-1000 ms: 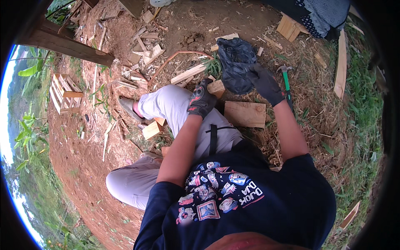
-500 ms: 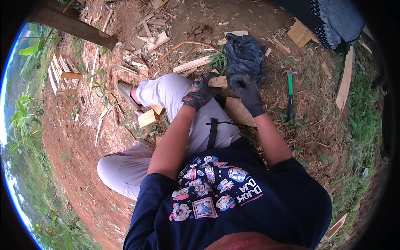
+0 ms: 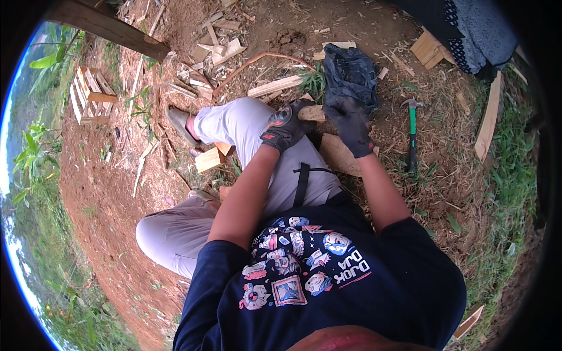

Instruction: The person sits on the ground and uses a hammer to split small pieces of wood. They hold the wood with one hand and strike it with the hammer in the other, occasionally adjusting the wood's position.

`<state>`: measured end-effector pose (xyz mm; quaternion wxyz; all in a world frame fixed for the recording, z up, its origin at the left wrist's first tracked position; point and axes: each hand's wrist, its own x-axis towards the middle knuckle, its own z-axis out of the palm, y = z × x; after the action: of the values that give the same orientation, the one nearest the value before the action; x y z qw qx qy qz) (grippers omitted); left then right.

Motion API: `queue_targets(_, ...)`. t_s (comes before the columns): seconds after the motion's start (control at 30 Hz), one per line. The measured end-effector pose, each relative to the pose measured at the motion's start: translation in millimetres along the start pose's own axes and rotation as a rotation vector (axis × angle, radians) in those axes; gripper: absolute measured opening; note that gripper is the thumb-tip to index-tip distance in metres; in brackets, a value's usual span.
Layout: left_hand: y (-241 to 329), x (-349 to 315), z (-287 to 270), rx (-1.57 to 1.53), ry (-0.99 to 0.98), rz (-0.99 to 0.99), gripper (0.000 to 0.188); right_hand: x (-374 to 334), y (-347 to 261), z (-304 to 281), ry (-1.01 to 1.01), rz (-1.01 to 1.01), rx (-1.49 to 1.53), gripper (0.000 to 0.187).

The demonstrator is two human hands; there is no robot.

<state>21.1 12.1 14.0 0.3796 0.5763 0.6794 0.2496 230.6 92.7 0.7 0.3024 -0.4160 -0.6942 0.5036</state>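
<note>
Black work gloves cover both hands. My left hand (image 3: pixel 285 127) is closed around a short wooden piece (image 3: pixel 312 113) above my raised leg. The piece's bare end sticks out to the right, close against the fingers of my right hand (image 3: pixel 351 124). Those right fingers are curled inward, and whatever they hold, if anything, is hidden. Just beyond the right hand, a crumpled black plastic bag (image 3: pixel 351 70) lies on the ground with its mouth open. A wider wooden board (image 3: pixel 339 155) lies below both hands, partly covered by my leg.
A hammer (image 3: pixel 412 131) with a green and black handle lies to the right. Wood offcuts (image 3: pixel 275 86) are scattered ahead. A small slatted wooden crate (image 3: pixel 92 96) stands far left, under a wooden beam (image 3: pixel 111 30). Wooden blocks (image 3: pixel 209 159) sit beside my foot; dark cloth (image 3: pixel 477 29) hangs upper right.
The view has shifted slightly. The wooden piece in my left hand and my right fingers have come closer together, narrowing the gap between them.
</note>
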Motion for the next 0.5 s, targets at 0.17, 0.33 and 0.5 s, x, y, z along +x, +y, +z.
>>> queue_targets(0.17, -1.0, -1.1, 2.5, 0.023, 0.035, 0.035, 0.057, -0.2, 5.3, 4.2, 0.006, -0.006, -0.029, 0.011)
queue_targets(0.33, 10.5, -0.6, 2.4, 0.1, 0.021, 0.065, 0.062, -3.0, 10.2, 9.9, 0.043, -0.133, -0.001, 0.007)
queue_targets(0.5, 5.8, 0.2, 4.1, 0.086, 0.007, 0.048, 0.065, -3.0, 2.2, 12.1, 0.032, -0.193, -0.124, 0.01)
